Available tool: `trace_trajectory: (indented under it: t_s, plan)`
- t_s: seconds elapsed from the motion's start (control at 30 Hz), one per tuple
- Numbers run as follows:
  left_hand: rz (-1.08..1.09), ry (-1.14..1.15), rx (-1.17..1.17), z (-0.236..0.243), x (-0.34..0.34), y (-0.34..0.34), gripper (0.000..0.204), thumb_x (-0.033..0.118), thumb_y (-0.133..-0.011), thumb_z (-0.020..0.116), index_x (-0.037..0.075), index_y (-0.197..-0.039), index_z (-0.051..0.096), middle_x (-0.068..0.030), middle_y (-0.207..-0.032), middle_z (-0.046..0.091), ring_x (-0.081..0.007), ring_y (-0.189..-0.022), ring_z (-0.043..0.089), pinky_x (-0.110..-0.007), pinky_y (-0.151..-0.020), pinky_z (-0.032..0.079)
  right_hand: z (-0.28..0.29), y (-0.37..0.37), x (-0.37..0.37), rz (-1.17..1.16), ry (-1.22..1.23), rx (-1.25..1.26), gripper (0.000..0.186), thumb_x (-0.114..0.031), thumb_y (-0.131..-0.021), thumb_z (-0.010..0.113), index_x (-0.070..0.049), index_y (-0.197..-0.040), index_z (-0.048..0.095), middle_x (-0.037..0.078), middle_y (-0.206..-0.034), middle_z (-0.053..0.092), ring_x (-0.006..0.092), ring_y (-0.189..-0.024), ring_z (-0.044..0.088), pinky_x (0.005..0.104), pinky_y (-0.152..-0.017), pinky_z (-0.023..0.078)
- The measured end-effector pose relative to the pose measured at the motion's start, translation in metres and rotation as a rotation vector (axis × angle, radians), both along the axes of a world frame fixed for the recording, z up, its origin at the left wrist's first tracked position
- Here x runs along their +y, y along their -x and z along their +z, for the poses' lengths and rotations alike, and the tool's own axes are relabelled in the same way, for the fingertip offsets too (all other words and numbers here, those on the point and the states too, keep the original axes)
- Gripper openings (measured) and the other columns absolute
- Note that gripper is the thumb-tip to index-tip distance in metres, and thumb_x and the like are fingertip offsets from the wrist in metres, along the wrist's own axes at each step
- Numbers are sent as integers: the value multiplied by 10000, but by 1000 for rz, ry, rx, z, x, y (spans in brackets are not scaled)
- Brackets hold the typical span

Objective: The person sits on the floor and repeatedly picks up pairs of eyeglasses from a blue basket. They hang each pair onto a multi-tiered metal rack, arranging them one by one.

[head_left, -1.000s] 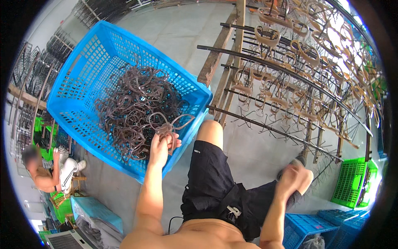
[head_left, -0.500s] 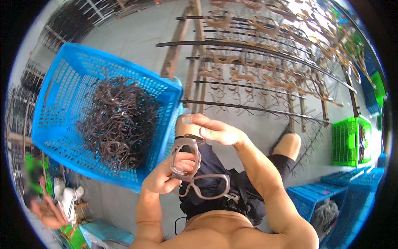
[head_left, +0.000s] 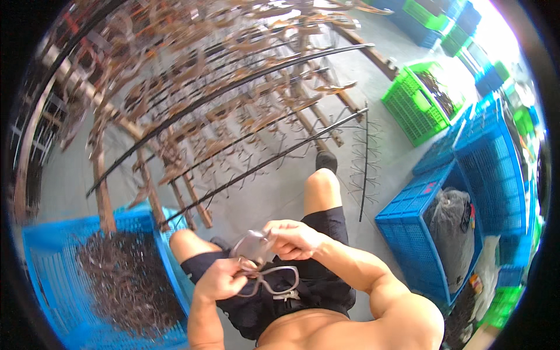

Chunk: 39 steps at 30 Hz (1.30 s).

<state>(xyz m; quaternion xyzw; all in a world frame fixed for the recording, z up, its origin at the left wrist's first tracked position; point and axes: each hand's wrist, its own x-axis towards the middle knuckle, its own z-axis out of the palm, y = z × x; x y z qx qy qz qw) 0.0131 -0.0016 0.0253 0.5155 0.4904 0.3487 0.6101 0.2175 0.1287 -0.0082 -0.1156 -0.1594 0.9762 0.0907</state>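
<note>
My left hand [head_left: 221, 279] is closed around greyish plastic eyeglass frames above my lap. One eyeglass frame [head_left: 261, 281] hangs below its fingers, with both rims showing. A second, motion-blurred frame [head_left: 249, 246] stands up above that hand. My right hand [head_left: 293, 239] has its fingers closed at the upper frame's right side, pinching its edge. Where the two frames meet is hidden by my left fingers. To my left, a blue plastic crate [head_left: 49, 280] holds a heap of thin, dark, curved pieces.
Ahead, a wooden rack [head_left: 102, 186] carries dark bars [head_left: 262, 173] with many brownish frames hung on them. A pronged bar [head_left: 364, 169] lies on the floor. At right stand a green crate [head_left: 402, 111] and a blue crate [head_left: 402, 224] with a grey plastic bag [head_left: 452, 239].
My view has swung right, so the blue crate sits lower left. My right hand, fingers extended before, now closes on the upper frame. My left hand keeps its hold.
</note>
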Motion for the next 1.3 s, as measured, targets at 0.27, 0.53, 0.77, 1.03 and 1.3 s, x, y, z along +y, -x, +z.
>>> trace_trajectory:
  t_s: [0.27,0.53,0.77,1.03,1.3]
  plan:
    - [142,35,-77,-43,36,-62,288,-114,-785,471,18,-1017,367,-100,-841,530,-182,-714,623,-295,-634,540,-9,-93,123,-1547,-440,-479,153,-173,-934,503,-56,-1014,560,-44,-617,434,49,-433,349,208,-358,283]
    - [307,13,34,-44,52,-71,171,6,-857,566,-29,-1024,556,-116,-814,648,-147,-627,621,-266,-568,532,-54,-91,206,-1470,-413,-523,105,-147,-904,539,-55,-934,579,-9,-603,485,54,-402,383,204,-329,263]
    - [368,187,-95,-54,52,-67,230,163,-891,592,-36,-1004,621,-62,-693,632,-103,-579,575,-214,-556,472,-45,-97,218,-1326,-367,-524,100,-148,-889,556,-60,-920,593,-33,-594,480,47,-402,364,205,-331,235]
    - [349,191,-146,-61,54,-67,287,234,-923,547,-25,-1024,620,-11,-642,559,-74,-573,507,-200,-554,424,-39,-91,220,-1319,-421,-558,107,-135,-883,555,-51,-923,606,-41,-582,454,40,-398,353,201,-340,236]
    - [334,216,-126,-61,56,-69,314,227,-956,460,-21,-1129,548,2,-642,452,-106,-561,476,-244,-512,424,-44,-69,208,-1329,-863,-905,255,-149,-886,545,-42,-1104,623,-63,-587,435,23,-514,376,199,-454,316]
